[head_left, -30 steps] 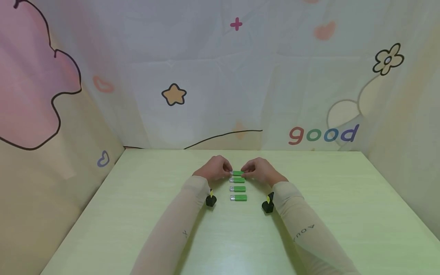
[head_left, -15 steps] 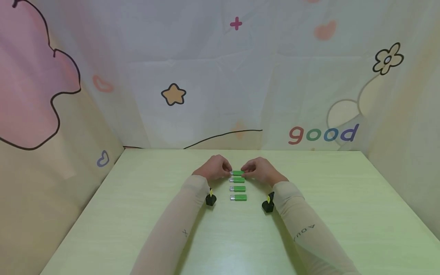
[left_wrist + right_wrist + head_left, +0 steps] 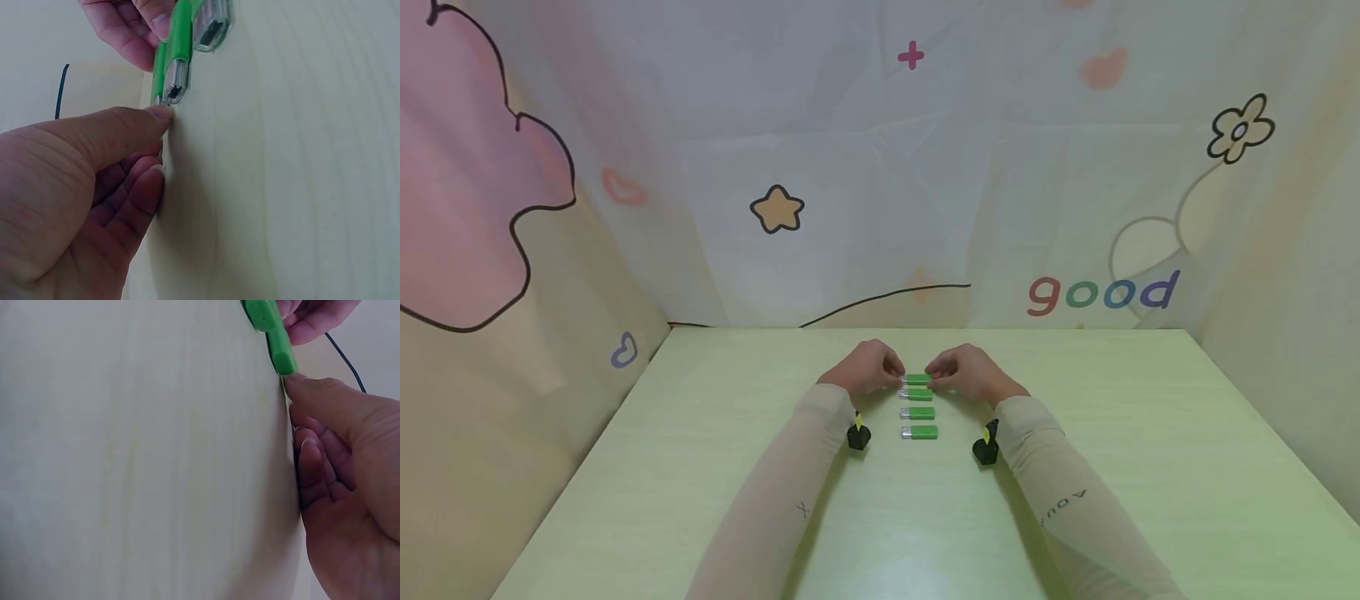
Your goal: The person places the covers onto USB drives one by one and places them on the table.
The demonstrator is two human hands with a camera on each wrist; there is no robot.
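Note:
Several green USB flash drives with clear caps lie in a column on the table, caps to the left. At the farthest drive (image 3: 918,379), my left hand (image 3: 863,368) pinches the cap end between thumb and fingers. My right hand (image 3: 970,372) has its thumb and fingertips at the green end of that same drive. Nearer to me lie the second drive (image 3: 917,395), another drive (image 3: 918,413) and the nearest drive (image 3: 920,432). In the left wrist view, a capped drive (image 3: 178,47) partly hides the one being held. The right wrist view shows the thumb right at a green end (image 3: 284,361).
The pale wooden table (image 3: 700,467) reaches back to a printed cloth backdrop (image 3: 850,250), which also closes in both sides. A black wrist mount (image 3: 859,437) sits at the left cuff, a second mount (image 3: 986,451) at the right.

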